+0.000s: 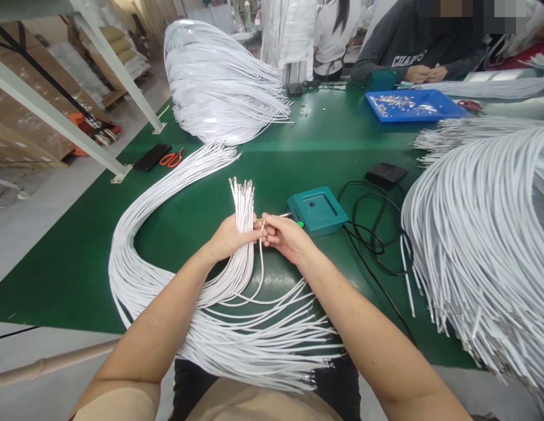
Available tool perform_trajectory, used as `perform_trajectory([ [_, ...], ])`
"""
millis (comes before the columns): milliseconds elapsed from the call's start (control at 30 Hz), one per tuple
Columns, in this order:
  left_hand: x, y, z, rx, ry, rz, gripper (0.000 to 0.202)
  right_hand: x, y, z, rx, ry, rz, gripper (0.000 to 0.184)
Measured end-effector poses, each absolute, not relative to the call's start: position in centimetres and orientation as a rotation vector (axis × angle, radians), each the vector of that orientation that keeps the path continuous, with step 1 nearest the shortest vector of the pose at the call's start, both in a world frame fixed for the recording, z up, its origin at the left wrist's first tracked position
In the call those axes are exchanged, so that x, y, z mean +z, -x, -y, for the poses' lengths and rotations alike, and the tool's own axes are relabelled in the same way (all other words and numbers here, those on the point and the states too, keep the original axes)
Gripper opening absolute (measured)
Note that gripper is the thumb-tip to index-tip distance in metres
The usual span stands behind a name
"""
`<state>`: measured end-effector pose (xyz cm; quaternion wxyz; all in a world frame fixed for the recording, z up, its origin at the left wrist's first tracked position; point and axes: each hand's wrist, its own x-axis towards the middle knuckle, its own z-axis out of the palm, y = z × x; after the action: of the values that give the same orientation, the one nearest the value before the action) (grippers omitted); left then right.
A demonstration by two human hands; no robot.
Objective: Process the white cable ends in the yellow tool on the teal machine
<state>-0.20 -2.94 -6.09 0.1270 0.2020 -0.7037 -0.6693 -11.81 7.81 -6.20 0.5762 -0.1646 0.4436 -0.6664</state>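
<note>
My left hand (pixel 231 236) is wrapped round an upright bundle of white cables (pixel 244 211) with metal tips at the top. Between the fingers of my right hand (pixel 286 235) is the end of a single white cable (pixel 262 241), pinched just right of the bundle. Close beyond my right fingertips stands a teal device (pixel 318 209) with a green button and a thin probe pointing at my hand. From the bundle, the long white cables (pixel 123 245) curve left across the table, and many loose ends (pixel 272 351) fan out over my lap.
Large coils of white cable stand at the back (pixel 219 82) and at the right (pixel 478 234). A black cord (pixel 377 245) loops beside a black box (pixel 386 174). Orange scissors (pixel 172 158) lie by a black phone (pixel 152 157). A co-worker sits behind a blue tray (pixel 412 117) of small parts.
</note>
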Motion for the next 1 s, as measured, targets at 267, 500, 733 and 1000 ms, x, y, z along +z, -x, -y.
perform_trajectory([
  [267, -5.8, 0.1, 3.0, -1.992, -0.640, 1.938, 0.041, -6.1, 11.3, -7.7, -1.634, 0.656, -1.508, 0.021],
  [500, -6.1, 0.2, 3.3, -2.358, -0.747, 1.645, 0.047, -7.0, 11.1, -8.2, -1.108, 1.837, -2.426, 0.025],
  [733, -6.4, 0.2, 3.9, -2.365, -0.814, 1.605, 0.045, -6.0, 12.2, -8.6, -0.609, 2.275, -2.508, 0.027],
  [1000, -6.4, 0.2, 4.1, -2.196, -0.934, 1.695, 0.049, -5.6, 14.8, -7.8, -0.280, 2.120, -2.536, 0.016],
])
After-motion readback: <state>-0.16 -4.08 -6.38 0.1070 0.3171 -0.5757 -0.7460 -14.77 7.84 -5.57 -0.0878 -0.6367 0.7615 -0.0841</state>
